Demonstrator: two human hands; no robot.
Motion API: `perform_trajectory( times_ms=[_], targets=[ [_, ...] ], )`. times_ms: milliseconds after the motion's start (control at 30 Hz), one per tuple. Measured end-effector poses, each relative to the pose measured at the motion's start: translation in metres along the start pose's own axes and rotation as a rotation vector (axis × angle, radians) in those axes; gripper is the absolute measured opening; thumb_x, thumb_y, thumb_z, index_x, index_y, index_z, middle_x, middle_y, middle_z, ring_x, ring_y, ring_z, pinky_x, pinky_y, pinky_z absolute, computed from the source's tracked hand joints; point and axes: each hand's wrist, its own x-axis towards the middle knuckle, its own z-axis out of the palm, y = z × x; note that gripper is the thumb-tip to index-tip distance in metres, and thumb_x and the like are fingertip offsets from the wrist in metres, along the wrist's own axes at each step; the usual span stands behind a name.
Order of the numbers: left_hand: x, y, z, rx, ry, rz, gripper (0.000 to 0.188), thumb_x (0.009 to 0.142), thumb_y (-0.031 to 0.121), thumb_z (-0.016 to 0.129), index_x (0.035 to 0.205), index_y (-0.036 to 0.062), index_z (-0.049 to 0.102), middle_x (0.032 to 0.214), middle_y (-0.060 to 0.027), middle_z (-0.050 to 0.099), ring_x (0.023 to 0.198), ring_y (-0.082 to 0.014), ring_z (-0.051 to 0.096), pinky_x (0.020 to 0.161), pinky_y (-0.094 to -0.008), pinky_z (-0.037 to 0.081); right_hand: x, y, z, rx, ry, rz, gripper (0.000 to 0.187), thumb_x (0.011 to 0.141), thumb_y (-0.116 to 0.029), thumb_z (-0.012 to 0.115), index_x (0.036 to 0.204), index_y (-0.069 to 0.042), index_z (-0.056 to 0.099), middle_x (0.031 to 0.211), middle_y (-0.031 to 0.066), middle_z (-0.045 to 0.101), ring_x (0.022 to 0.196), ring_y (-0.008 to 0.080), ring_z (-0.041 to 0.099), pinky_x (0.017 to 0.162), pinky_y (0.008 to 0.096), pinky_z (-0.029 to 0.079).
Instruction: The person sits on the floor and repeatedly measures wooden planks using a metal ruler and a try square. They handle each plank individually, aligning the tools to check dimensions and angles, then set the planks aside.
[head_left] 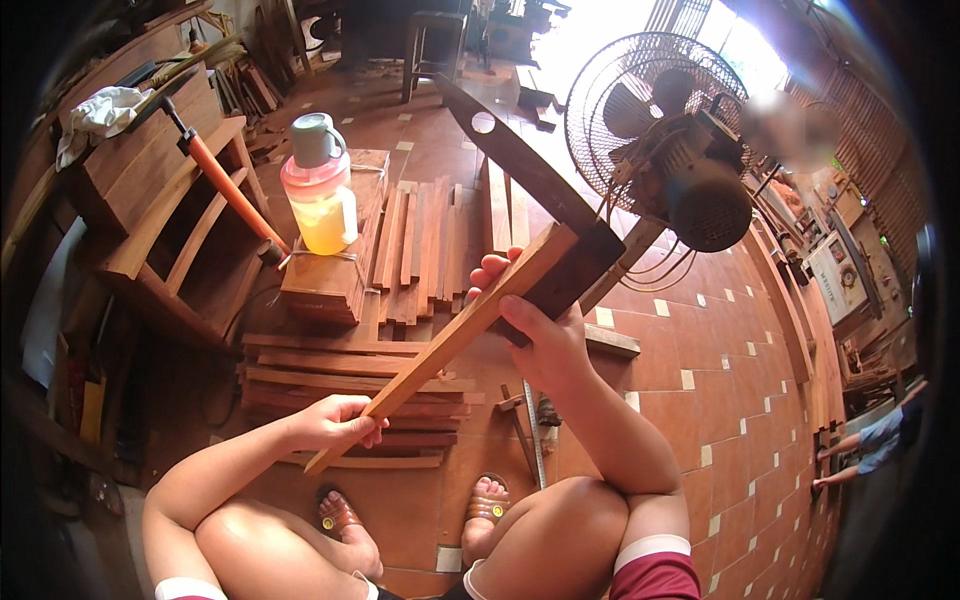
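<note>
A long, light-brown wooden strip (455,335) slants up to the right in front of me. My left hand (345,422) is closed around its lower part, and the tip sticks out below the fingers. At the upper end my right hand (548,345) grips the strip together with a dark try square (580,268). The square's stock lies along the strip, and its flat blade, with a round hole near the tip, points away to the upper left. My right thumb presses on the strip; some fingers show behind it.
Stacked wooden strips (350,385) lie on the floor before my feet, with more boards (425,250) beyond. A pitcher of yellow liquid (322,205) stands on a wooden block (335,290). A large fan (665,130) stands ahead right; at far right, another person's arms (845,460) reach in.
</note>
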Motion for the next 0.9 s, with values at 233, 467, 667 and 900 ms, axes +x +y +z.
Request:
perform_trajectory(
  times_ms=[233,467,667,900],
  targets=[
    [-0.002,-0.005,-0.002,0.085,0.09,-0.008,0.031,0.104,0.033,0.055,0.113,0.0034,0.06,0.093,-0.0019,0.063,0.086,-0.0094,0.057,0.08,-0.0278,0.049,-0.003,0.003,-0.003,0.01,-0.032,0.024,0.056,0.09,0.006,0.064,0.142,-0.005,0.044,0.141,0.0144,0.054,0.134,0.0304,0.051,0.112,0.0464,0.043],
    [-0.002,-0.013,-0.007,0.115,0.147,0.003,0.029,0.103,0.032,0.056,0.108,0.0035,0.06,0.085,0.0002,0.062,0.08,-0.0082,0.056,0.073,-0.0254,0.049,-0.003,0.007,-0.004,0.088,-0.026,0.08,0.069,0.091,0.007,0.064,0.151,-0.006,0.031,0.147,0.0179,0.047,0.137,0.0326,0.047,0.116,0.0455,0.039],
    [-0.005,-0.01,-0.007,0.206,0.19,0.04,0.027,0.102,0.03,0.057,0.106,0.0043,0.061,0.083,0.0004,0.061,0.077,-0.0076,0.054,0.071,-0.0251,0.047,-0.002,0.012,-0.008,0.069,-0.096,0.083,0.071,0.093,0.004,0.063,0.153,-0.009,0.028,0.144,0.0196,0.05,0.136,0.0334,0.048,0.115,0.0465,0.04],
    [-0.005,-0.01,0.0,0.162,0.179,0.054,0.023,0.102,0.028,0.056,0.104,0.0047,0.059,0.079,0.0023,0.054,0.072,-0.007,0.047,0.065,-0.025,0.043,-0.001,0.013,-0.007,0.0,-0.137,0.037,0.065,0.093,-0.003,0.065,0.149,-0.011,0.033,0.136,0.0182,0.056,0.129,0.0323,0.053,0.111,0.0479,0.041]
  ],
)
